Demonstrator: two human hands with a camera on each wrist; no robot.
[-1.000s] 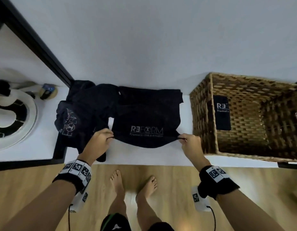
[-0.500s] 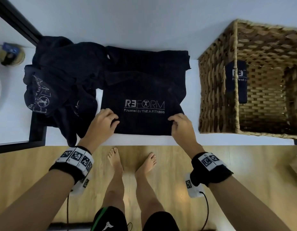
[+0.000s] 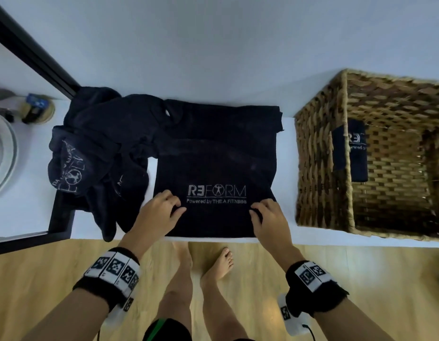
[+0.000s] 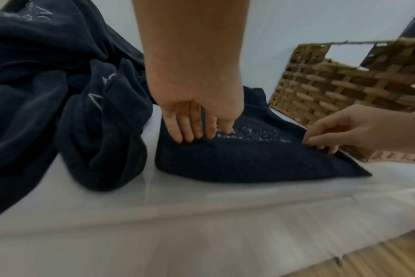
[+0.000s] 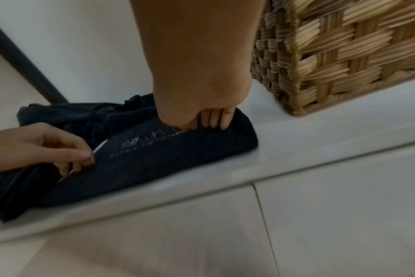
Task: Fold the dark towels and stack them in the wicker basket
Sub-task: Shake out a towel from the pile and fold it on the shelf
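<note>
On the white counter (image 3: 285, 134), a crumpled heap of dark towels (image 3: 95, 153) is seen at the left, its number not countable, and beside it one REFORM towel (image 3: 213, 148) is laid flat, with the left hand (image 3: 157, 212) resting on it with nearly straight fingers and the right hand (image 3: 270, 217) pinching its near right part with curled fingers. One wicker basket (image 3: 319, 168) is placed at the right, with one dark towel (image 3: 354, 148) hung over its rim. If the pinched layer is lifted unevenly, the fold could probably be skewed, or the heap dragged along.
</note>
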